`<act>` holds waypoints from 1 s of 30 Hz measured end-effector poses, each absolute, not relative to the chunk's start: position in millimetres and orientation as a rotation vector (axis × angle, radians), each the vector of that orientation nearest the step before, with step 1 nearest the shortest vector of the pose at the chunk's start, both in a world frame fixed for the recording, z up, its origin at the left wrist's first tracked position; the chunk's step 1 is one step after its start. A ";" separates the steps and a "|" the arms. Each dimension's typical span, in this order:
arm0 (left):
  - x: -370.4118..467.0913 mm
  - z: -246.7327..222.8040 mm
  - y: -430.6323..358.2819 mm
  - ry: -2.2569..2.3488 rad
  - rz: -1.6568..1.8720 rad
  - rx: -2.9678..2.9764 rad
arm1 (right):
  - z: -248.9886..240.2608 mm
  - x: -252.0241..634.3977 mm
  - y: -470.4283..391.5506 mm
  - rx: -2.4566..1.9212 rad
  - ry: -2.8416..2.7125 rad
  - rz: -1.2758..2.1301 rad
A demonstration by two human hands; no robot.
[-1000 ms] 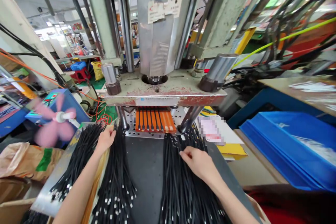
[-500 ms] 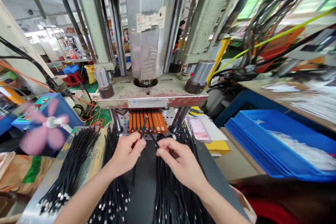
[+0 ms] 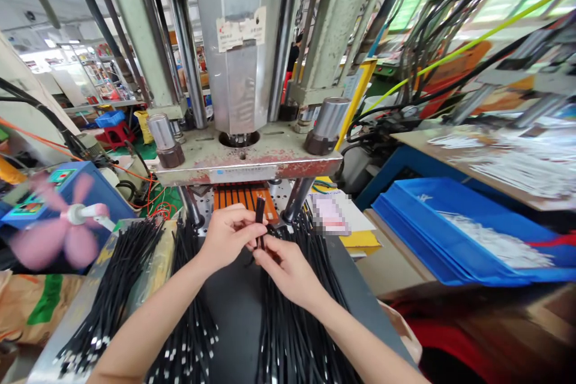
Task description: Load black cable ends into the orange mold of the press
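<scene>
Short black flat cable ends [image 3: 260, 210] stick up between my hands, in front of the press. My left hand [image 3: 227, 240] is closed, its thumb and fingers pinching them from the left. Just below, my right hand [image 3: 288, 267] is closed with its fingertips on the lower part of the black cable; the exact grip is partly hidden. Behind my hands, an orange slotted mould [image 3: 220, 199] with black strips in it lies under the press plate [image 3: 252, 165]. A bundle of black cables [image 3: 288, 330] hangs over the bench below my right hand.
More black cable bundles [image 3: 121, 276] with pale ends lie on the left of the dark bench [image 3: 236, 324]. A pink fan [image 3: 74, 216] spins at the left. Blue trays [image 3: 405, 234] with white pieces stand at the right. Thick press columns [image 3: 297, 198] flank the mould.
My hands have come together; the cable ends that were held apart, one per hand, now stand upright together between my fingers. The view has shifted slightly to the right.
</scene>
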State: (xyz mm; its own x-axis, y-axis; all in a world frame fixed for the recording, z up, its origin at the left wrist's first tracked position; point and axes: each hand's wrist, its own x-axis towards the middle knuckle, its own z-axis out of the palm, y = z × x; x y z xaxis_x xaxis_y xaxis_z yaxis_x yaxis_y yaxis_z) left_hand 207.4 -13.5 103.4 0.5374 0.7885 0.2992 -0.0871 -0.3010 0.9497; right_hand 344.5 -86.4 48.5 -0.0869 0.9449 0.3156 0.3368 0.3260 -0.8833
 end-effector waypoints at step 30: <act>235.9 63.8 32.9 0.856 1.028 2.434 | 27.6 406.8 50.8 -1.569 -1.436 0.419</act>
State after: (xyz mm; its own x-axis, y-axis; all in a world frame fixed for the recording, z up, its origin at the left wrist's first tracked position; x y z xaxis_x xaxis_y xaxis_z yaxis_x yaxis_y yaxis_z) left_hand 235.9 32.9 63.8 0.5512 0.6541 0.5180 0.3903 -0.7508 0.5328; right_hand 406.8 50.8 27.6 0.2561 0.9089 0.3292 0.5895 0.1231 -0.7983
